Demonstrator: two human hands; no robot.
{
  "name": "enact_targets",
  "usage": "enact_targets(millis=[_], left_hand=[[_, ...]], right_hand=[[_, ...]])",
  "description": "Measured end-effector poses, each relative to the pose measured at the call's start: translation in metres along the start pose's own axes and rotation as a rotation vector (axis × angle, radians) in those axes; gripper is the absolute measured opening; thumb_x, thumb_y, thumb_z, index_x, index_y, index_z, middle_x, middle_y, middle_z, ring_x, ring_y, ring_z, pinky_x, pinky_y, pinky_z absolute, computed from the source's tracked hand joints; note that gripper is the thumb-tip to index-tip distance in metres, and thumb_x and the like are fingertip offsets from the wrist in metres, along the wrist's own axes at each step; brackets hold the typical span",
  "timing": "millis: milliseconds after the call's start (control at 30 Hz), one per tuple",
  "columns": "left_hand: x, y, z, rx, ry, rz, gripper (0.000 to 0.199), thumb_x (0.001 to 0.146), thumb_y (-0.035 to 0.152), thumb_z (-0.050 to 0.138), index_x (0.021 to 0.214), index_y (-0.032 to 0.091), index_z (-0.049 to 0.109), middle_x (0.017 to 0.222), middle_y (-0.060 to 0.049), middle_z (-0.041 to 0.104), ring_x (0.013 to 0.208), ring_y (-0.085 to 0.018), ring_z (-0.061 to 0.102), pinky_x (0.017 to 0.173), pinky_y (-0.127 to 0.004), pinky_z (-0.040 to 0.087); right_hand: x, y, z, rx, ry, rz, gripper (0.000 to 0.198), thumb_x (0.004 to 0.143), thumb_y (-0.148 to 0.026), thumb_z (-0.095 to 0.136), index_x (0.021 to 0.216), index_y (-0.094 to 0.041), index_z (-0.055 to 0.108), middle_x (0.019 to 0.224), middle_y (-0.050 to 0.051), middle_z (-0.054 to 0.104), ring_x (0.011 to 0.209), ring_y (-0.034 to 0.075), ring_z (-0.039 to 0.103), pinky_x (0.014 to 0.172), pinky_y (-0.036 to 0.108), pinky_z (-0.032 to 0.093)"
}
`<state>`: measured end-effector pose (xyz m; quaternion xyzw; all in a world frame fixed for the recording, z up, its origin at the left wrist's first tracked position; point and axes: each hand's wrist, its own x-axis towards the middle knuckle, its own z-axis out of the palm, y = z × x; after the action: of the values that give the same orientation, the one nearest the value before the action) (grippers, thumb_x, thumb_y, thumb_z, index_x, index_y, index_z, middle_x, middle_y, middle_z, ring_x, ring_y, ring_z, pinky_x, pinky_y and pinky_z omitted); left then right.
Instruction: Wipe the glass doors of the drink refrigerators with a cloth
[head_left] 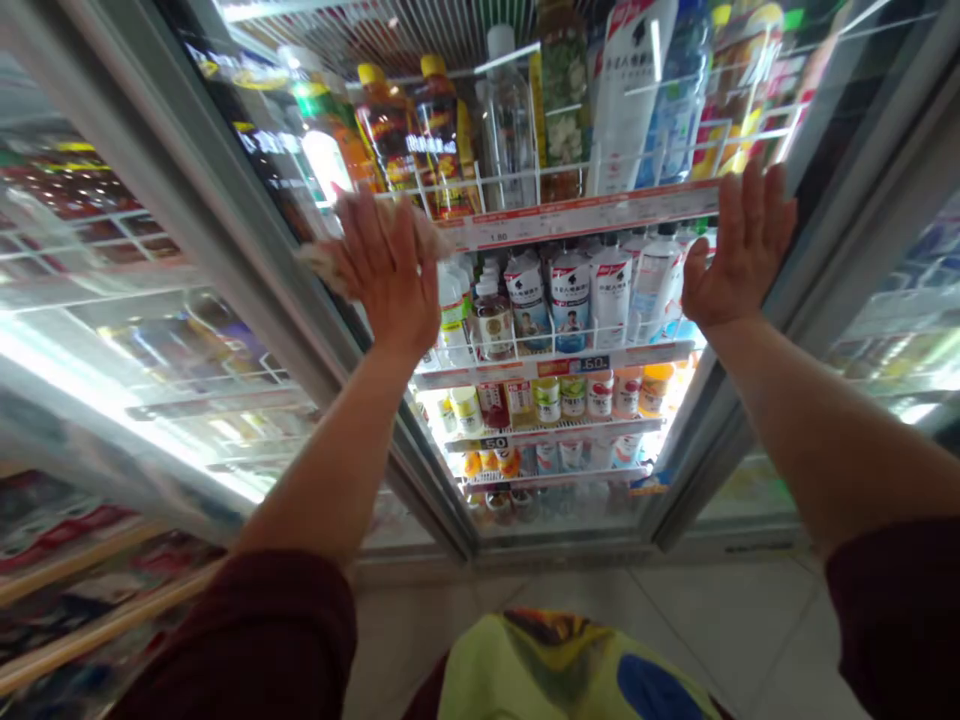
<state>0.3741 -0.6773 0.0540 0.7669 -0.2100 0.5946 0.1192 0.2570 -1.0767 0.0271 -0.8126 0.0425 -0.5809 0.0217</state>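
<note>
My left hand [386, 270] presses a pale cloth [330, 268] against the glass door of a drinks cooler, its fingers stretched over the cloth, which shows at both sides of the hand. To the right, my right hand [741, 245] rests on the same glass door with fingers up and thumb out, holding nothing. Behind the glass, dark bottles with yellow caps [442, 130] stand on the upper shelf near my left hand. White-labelled bottles [611, 285] fill the shelf below, between my two hands.
A metal door frame [247, 250] runs along the left, and another frame [832, 190] along the right. Neighbouring cooler doors flank them. Wooden-edged shelves [112, 625] with packaged goods stand at lower left. Below lie the tiled floor [600, 600] and a yellow-green garment [487, 670] on my body.
</note>
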Motion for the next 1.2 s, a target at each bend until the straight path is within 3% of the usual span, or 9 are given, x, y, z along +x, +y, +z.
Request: enact_targets(millis=[133, 233, 333, 533, 633, 733, 1000, 1100, 1200], left_hand=[[-0.162, 0.032, -0.004, -0.177, -0.257, -0.071, 0.054, 0.104, 0.048, 0.034, 0.143, 0.016, 0.056, 0.167, -0.013, 0.030, 0.159, -0.026, -0.004, 0.130, -0.056, 0.006], [-0.213, 0.023, 0.006, -0.182, -0.239, -0.077, 0.045, 0.104, 0.041, 0.040, 0.138, 0.018, 0.060, 0.158, -0.020, 0.043, 0.160, -0.029, 0.005, 0.127, -0.064, 0.013], [-0.173, 0.002, 0.009, -0.168, -0.185, -0.104, 0.049, 0.104, 0.041, 0.040, 0.148, 0.022, 0.050, 0.165, -0.017, 0.033, 0.160, -0.029, 0.002, 0.128, -0.064, 0.009], [0.028, -0.033, -0.024, -0.137, -0.009, -0.125, 0.067, 0.108, 0.049, 0.028, 0.163, 0.011, 0.019, 0.173, -0.011, 0.007, 0.159, -0.034, -0.003, 0.128, -0.062, -0.001], [0.073, -0.036, -0.034, -0.141, 0.017, -0.152, 0.068, 0.109, 0.052, 0.025, 0.163, 0.012, 0.015, 0.173, -0.007, 0.004, 0.159, -0.035, -0.003, 0.128, -0.062, -0.002], [0.037, -0.027, -0.025, -0.131, -0.026, -0.132, 0.064, 0.107, 0.042, 0.035, 0.164, 0.019, 0.018, 0.173, -0.009, 0.005, 0.160, -0.033, -0.005, 0.129, -0.064, -0.002], [-0.182, -0.020, 0.002, -0.133, -0.175, -0.009, 0.058, 0.101, 0.025, 0.045, 0.158, 0.031, 0.037, 0.165, -0.012, 0.034, 0.159, -0.030, 0.009, 0.127, -0.066, 0.019], [-0.155, -0.036, -0.004, -0.150, -0.202, -0.003, 0.052, 0.102, 0.027, 0.043, 0.154, 0.027, 0.044, 0.165, -0.013, 0.034, 0.160, -0.029, 0.006, 0.127, -0.066, 0.014], [-0.063, -0.046, -0.019, -0.162, -0.158, -0.047, 0.053, 0.103, 0.033, 0.042, 0.155, 0.022, 0.043, 0.169, -0.011, 0.025, 0.161, -0.028, 0.001, 0.129, -0.063, 0.008]], right_hand=[[0.000, 0.004, 0.004, -0.001, 0.020, -0.003, 0.067, 0.102, -0.041, 0.028, 0.161, -0.009, 0.027, 0.170, 0.016, 0.023, 0.160, 0.029, 0.011, 0.126, 0.057, 0.009], [0.000, 0.007, 0.008, -0.007, 0.052, -0.039, 0.069, 0.099, -0.042, 0.030, 0.161, -0.011, 0.028, 0.169, 0.015, 0.025, 0.160, 0.029, 0.013, 0.126, 0.058, 0.012], [-0.001, 0.009, 0.011, -0.018, 0.104, -0.062, 0.068, 0.098, -0.043, 0.031, 0.160, -0.013, 0.032, 0.168, 0.015, 0.029, 0.159, 0.029, 0.017, 0.126, 0.058, 0.016], [-0.002, 0.007, 0.011, -0.018, 0.130, -0.042, 0.067, 0.097, -0.044, 0.033, 0.158, -0.018, 0.036, 0.165, 0.014, 0.035, 0.158, 0.030, 0.023, 0.126, 0.057, 0.019], [-0.002, 0.006, 0.009, -0.034, 0.110, -0.018, 0.066, 0.097, -0.046, 0.031, 0.159, -0.022, 0.036, 0.166, 0.011, 0.036, 0.158, 0.028, 0.024, 0.127, 0.055, 0.020], [-0.002, 0.005, 0.010, -0.027, 0.130, -0.008, 0.065, 0.098, -0.046, 0.030, 0.158, -0.023, 0.039, 0.164, 0.011, 0.039, 0.157, 0.028, 0.026, 0.127, 0.053, 0.021], [0.009, -0.007, -0.004, 0.005, 0.169, 0.001, 0.061, 0.093, -0.043, 0.039, 0.148, -0.020, 0.049, 0.153, 0.013, 0.052, 0.148, 0.033, 0.041, 0.120, 0.060, 0.033], [0.049, -0.019, -0.024, 0.034, 0.195, -0.048, 0.057, 0.094, -0.039, 0.041, 0.146, -0.018, 0.051, 0.148, 0.017, 0.055, 0.142, 0.031, 0.045, 0.120, 0.056, 0.033], [0.098, -0.034, -0.035, 0.064, 0.183, -0.033, 0.057, 0.101, -0.038, 0.036, 0.154, -0.017, 0.039, 0.162, 0.014, 0.040, 0.151, 0.028, 0.032, 0.124, 0.056, 0.025]])
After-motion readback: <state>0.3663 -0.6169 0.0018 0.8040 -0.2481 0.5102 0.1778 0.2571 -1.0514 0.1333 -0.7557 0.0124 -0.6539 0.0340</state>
